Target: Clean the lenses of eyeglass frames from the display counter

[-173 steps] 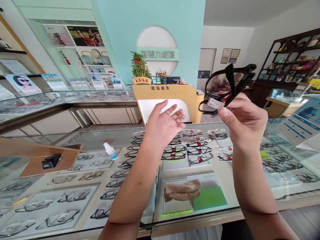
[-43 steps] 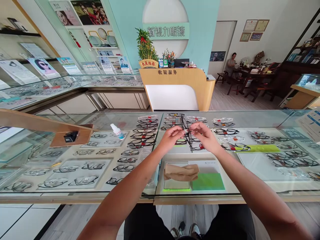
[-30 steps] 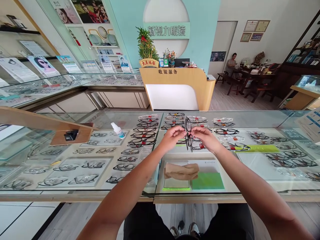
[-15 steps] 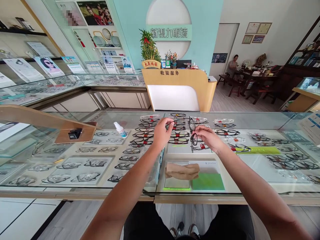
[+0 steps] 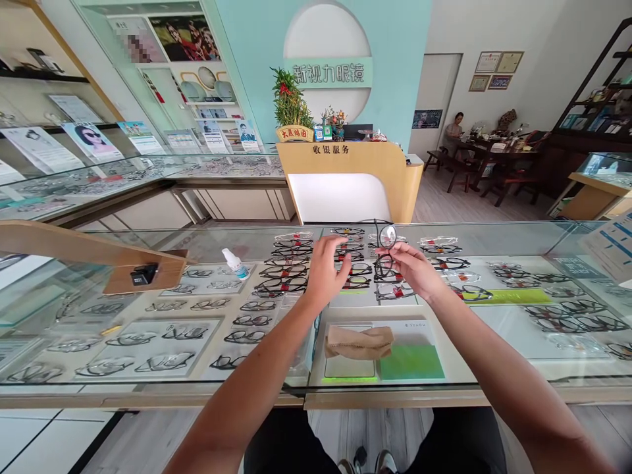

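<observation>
My right hand pinches a pair of dark round-framed eyeglasses above the glass counter, with the frame turned on its side and one lens above the other. To the left of them, my left hand is raised with thumb and fingers apart and nothing in it. Rows of dark glasses with red tags lie below and around both hands. Nearer to me, a folded tan cloth lies beside a green sheet.
A white spray bottle stands on the counter to the left, near a wooden stand. More frames lie at right. Beyond the counter are a cashier desk and a person seated by a dark table.
The eyeglasses have turned in my right hand, and the upper lens now faces me more. My left hand has come away from them, its fingers opening wider.
</observation>
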`<state>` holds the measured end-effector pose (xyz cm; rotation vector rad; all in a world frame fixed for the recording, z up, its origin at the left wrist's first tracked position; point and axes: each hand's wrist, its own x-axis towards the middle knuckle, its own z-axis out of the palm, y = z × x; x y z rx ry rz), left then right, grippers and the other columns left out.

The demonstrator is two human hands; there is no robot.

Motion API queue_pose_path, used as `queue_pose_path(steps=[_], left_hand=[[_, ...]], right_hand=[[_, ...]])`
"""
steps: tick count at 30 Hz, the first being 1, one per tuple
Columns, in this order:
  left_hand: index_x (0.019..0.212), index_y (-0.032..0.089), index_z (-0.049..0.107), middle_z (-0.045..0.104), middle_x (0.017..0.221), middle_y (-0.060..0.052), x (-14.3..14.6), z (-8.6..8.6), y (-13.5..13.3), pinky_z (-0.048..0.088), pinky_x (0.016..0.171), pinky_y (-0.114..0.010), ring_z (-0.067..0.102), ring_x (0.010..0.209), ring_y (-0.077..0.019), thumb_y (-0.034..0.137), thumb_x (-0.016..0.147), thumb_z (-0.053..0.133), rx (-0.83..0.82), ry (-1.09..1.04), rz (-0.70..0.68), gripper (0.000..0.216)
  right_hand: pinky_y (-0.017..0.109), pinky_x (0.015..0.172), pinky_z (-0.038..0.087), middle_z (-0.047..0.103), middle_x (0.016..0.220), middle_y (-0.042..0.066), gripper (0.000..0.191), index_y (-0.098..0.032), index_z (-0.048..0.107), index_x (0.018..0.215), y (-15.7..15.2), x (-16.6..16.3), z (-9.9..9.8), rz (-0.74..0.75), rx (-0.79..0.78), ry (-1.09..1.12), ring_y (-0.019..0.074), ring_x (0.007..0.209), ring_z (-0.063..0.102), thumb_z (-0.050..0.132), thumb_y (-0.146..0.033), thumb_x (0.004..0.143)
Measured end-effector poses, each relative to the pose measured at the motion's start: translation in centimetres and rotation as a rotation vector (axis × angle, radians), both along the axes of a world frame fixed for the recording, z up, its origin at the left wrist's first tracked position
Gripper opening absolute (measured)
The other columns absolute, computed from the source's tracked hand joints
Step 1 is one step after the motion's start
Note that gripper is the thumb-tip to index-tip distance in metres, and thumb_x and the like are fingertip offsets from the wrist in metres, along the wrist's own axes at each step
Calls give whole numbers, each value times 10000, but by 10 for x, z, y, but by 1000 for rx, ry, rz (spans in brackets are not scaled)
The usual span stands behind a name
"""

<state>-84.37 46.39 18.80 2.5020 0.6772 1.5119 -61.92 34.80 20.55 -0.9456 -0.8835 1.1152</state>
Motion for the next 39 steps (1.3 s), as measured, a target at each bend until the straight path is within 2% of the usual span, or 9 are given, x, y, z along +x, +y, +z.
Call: queue_pose_path(steps=[4,8,11,20,26,32,34,35,39], left_hand=[[1416,260,614,643,1346,-113,3,0,-7,525,1137,-481,612,1318,-291,195,1076,575,48,79,-85,348],[1467,289,643,615,1393,-119,5,-2,-10,547,1126,-482,620,1313,-292,186,1086,550,84,230,-179,405],[1433,296,688,624,1382,-117,6,-5,-11,561,1114,-482,628,1297,-296,197,1083,568,117,303,-213,383],[1271,263,752,681,1262,-103,5,-7,-9,564,1009,-447,681,1160,-283,293,1106,598,125,273,-118,228],[1077,243,776,681,1117,-87,3,-9,-3,559,952,-418,710,1113,-282,388,1075,694,90,211,-65,167],[1104,259,777,668,1127,-87,3,-5,-5,558,958,-419,698,1086,-261,423,1102,640,112,199,-69,214],[1188,254,760,665,1224,-114,-5,4,3,533,1031,-466,673,1162,-287,392,1093,644,152,109,30,204],[1241,246,739,655,1285,-134,-12,10,10,507,1083,-498,649,1228,-310,370,1080,654,162,29,125,220],[1416,179,581,568,1475,-201,-61,31,50,397,1222,-566,514,1444,-376,219,959,718,66,-334,644,479]], right_hand=[[394,1059,530,844,1206,38,343,-281,701,828,-1,-1,1,46,46,14,290,1406,661,966,-492,771],[439,1126,520,847,1174,14,306,-297,724,841,-2,-2,0,98,63,19,295,1394,678,965,-476,783],[456,1173,498,848,1205,11,268,-303,745,872,-3,-4,0,138,87,21,291,1418,668,952,-459,806],[454,1205,491,818,1343,18,193,-310,789,950,-4,-5,-2,147,116,14,273,1357,695,903,-437,859],[429,1196,498,787,1416,25,151,-307,789,973,-7,-5,0,142,169,52,246,1326,710,871,-415,907],[437,1209,503,811,1345,24,178,-298,761,932,-6,-3,1,150,160,116,239,1285,730,887,-419,896],[429,1201,514,808,1342,18,175,-300,760,914,-7,1,4,137,167,131,236,1283,726,878,-428,904],[427,1196,519,808,1339,15,175,-302,759,899,-8,3,7,120,174,132,238,1285,723,876,-432,905],[455,1199,526,809,1308,20,185,-327,785,927,-15,13,18,21,187,96,271,1300,708,894,-468,874]])
